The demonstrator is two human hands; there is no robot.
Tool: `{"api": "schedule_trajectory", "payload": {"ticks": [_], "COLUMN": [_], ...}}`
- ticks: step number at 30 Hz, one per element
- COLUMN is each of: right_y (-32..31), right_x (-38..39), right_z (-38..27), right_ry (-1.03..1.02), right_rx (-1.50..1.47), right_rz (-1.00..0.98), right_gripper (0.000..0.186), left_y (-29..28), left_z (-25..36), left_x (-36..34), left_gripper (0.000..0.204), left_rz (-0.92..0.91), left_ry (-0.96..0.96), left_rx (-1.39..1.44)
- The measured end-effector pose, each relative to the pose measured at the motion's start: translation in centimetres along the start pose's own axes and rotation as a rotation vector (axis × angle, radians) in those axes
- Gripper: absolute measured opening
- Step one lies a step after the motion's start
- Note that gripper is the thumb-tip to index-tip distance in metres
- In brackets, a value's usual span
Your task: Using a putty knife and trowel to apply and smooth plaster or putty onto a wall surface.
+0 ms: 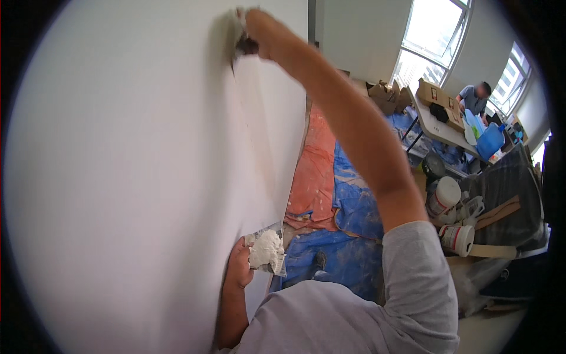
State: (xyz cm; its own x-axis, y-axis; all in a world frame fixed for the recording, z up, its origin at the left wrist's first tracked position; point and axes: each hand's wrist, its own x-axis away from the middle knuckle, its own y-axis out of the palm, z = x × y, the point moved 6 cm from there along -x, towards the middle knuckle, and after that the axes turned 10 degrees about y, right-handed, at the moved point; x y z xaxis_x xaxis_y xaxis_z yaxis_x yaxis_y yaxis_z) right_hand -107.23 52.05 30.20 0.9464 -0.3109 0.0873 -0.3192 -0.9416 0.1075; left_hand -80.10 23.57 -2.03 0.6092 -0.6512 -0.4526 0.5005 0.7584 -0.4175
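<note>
Low beside the white wall (135,165), my left hand (240,264) grips a flat, greyish plate (279,269). A thick heap of white putty (266,249) lies on it. My right arm is stretched far up, and my right hand (260,34) is closed round a scraper-like tool, probably a putty knife (246,46). The tool is at the wall surface, its dark part showing under my fingers; motion and the hand hide most of its blade. A faint beige strip (259,130) runs down the wall below it.
Red sheeting (312,171) and blue tarps (336,253) cover the floor. To the right are white buckets (446,193) and a plastic-covered dark item (507,194). Farther off, a person (475,98) is by a folding table (436,127) with cardboard boxes (439,100).
</note>
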Motion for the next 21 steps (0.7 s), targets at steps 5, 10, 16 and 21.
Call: {"api": "schedule_trajectory", "payload": {"ticks": [5, 10, 16, 21], "right_y": [2.6, 2.7, -1.2, -3.0], "right_x": [8.6, 18.0, 19.1, 11.2], "right_z": [-14.9, -17.7, -15.8, -9.2], "right_ry": [-0.379, -0.632, -1.712, -1.667], "right_rx": [0.128, 0.271, 0.781, 0.971], "right_rz": [-0.164, 0.061, 0.270, 0.316], "right_gripper": [0.039, 0.042, 0.037, 0.040], "left_y": [1.7, 0.8, 0.9, -0.2], "left_z": [-1.7, -1.6, -0.5, 2.2], "left_x": [0.4, 1.1, -0.7, 0.0], "left_gripper": [0.028, 0.028, 0.029, 0.031], "left_rz": [0.213, 0.254, 0.138, 0.034], "left_ry": [-0.382, -0.416, -0.269, -0.074], "left_rx": [0.602, 0.562, 0.205, -0.243]}}
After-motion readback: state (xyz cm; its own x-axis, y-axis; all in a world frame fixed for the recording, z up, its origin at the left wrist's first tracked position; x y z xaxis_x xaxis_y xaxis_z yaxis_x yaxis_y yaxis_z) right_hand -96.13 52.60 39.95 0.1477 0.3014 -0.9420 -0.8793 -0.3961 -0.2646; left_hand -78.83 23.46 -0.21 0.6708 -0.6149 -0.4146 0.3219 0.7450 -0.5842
